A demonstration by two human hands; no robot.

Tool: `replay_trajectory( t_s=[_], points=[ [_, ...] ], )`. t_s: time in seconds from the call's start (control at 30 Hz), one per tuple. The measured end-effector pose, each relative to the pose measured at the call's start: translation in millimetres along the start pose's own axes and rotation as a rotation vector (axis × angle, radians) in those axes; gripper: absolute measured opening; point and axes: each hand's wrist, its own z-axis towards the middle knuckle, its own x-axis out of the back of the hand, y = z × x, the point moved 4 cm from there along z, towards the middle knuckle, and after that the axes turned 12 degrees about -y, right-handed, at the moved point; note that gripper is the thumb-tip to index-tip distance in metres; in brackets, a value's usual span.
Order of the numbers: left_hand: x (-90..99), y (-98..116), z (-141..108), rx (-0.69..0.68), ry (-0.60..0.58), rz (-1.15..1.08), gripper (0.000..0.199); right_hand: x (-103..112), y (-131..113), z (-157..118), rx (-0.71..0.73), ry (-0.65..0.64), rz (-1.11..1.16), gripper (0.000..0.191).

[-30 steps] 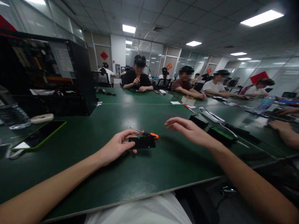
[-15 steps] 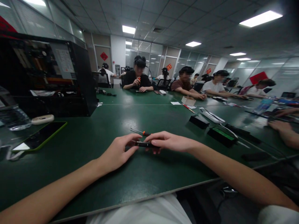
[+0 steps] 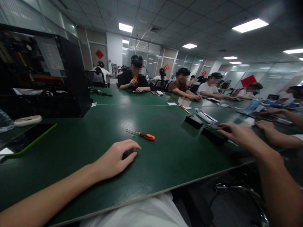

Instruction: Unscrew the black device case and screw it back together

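Observation:
On the green table (image 3: pixel 151 170) rests my left hand (image 3: pixel 121 156), its fingers curved and apart with nothing between them. An orange and black screwdriver (image 3: pixel 146 136) lies just beyond it, shaft pointing left. My right hand (image 3: pixel 239 135) is at the right, its fingers on a flat dark piece (image 3: pixel 214 126) over a black open box (image 3: pixel 213 135). The thumb side of the grip is partly hidden. Left of that hand sits a second black box (image 3: pixel 193 121), and a white power strip (image 3: pixel 205 116) lies behind.
An open black computer case (image 3: pixel 71 75) stands at the left, with a green-edged phone (image 3: pixel 28 138) and a beige oval object (image 3: pixel 28 120) before it. A small cardboard box (image 3: pixel 184 101) is farther back. A neighbour's hands (image 3: pixel 270 129) are at the right.
My right hand has moved from the middle to the black box at the right, with the dark piece. My left hand no longer touches that piece. The view has shifted right.

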Motion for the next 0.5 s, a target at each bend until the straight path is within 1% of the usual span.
replay_trajectory(
  t_s=[0.1, 0.2, 0.27, 0.5],
  points=[
    [0.8, -0.5, -1.2, -0.007, -0.004, -0.003, 0.023, -8.1, -6.8, 3.7, -0.011, -0.141, -0.024, 0.04],
    [2.5, -1.8, -1.8, -0.004, -0.001, -0.01, 0.022, -8.2, -13.5, 6.2, -0.009, -0.159, -0.04, 0.037],
    [2.8, -1.8, -2.0, -0.013, -0.001, -0.009, 0.022, -9.0, -13.7, 7.3, -0.01, -0.172, -0.041, 0.034],
    [0.8, -0.5, -2.6, -0.044, -0.008, 0.007, 0.022, -16.7, -2.6, 8.3, -0.01, -0.205, -0.025, 0.034]
  ],
)
